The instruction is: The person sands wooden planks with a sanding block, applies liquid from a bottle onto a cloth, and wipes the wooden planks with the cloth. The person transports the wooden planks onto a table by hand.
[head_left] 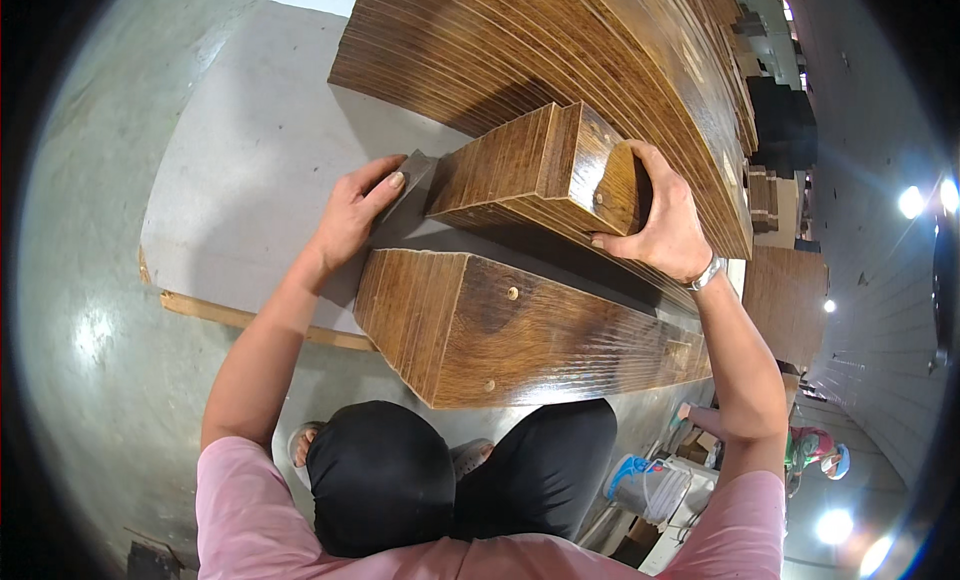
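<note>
My left hand is closed on a small flat dark grey piece that looks like sandpaper, thumb on top. It is held beside the near-left end of a short stack of brown wooden boards. My right hand grips the top boards of that stack, with the thumb on the near edge and the fingers over the far side. Nearer my knees lies another stack of glossy wood-grain boards, with small round holes in its top face. A dark gap separates the two stacks.
A tall stack of long boards rises just beyond. Everything rests on a pale grey sheet with a wooden strip under its near edge. At right are a white container with a blue item and another person farther off.
</note>
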`<state>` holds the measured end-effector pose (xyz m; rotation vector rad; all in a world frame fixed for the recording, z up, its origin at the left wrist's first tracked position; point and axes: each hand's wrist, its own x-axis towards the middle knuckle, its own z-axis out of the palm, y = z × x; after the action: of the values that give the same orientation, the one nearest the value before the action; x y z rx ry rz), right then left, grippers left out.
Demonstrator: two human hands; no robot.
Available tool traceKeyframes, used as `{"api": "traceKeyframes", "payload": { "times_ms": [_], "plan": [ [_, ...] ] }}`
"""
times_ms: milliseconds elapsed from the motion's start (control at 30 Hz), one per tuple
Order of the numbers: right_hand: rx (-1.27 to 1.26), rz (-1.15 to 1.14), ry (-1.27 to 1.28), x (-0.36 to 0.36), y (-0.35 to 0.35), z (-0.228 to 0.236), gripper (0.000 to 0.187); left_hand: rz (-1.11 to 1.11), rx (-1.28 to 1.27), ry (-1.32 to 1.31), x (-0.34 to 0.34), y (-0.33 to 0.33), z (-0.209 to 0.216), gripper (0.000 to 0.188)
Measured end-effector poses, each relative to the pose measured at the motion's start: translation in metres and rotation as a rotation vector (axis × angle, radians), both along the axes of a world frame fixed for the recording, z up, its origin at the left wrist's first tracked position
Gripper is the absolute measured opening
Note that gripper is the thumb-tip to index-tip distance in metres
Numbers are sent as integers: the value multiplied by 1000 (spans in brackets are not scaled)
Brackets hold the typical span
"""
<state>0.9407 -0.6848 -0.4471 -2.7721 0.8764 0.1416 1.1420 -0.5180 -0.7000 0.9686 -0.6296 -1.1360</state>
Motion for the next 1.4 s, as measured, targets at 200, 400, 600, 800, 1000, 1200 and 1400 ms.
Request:
{"api": "traceKeyframes", "payload": {
  "times_ms": [200, 400, 600, 800, 1000, 1200, 1400],
  "plan": [
    [-48, 50, -65, -3, -3, -4, 91, -12, 9, -84, 2, 1, 8, 48],
    [-75, 64, -76, 0, -2, -5, 91, 14, 5, -116, 2, 1, 6, 46],
    [-46, 71, -138, -4, -5, -12, 90, 8, -12, -260, 5, 0, 13, 46],
    [-3, 42, -167, -4, -4, -19, 89, 101, 57, -244, 20, -27, 60, 49],
    [-23, 68, -172, -2, -3, -15, 91, 128, -290, -519, 5, -82, 146, 46],
    [-50, 72, -158, -2, -2, -20, 89, 64, 28, -738, 27, -69, 76, 48],
    [-16, 50, -174, -3, 0, -15, 88, 108, -111, -726, 7, -77, 124, 44]
  ]
}}
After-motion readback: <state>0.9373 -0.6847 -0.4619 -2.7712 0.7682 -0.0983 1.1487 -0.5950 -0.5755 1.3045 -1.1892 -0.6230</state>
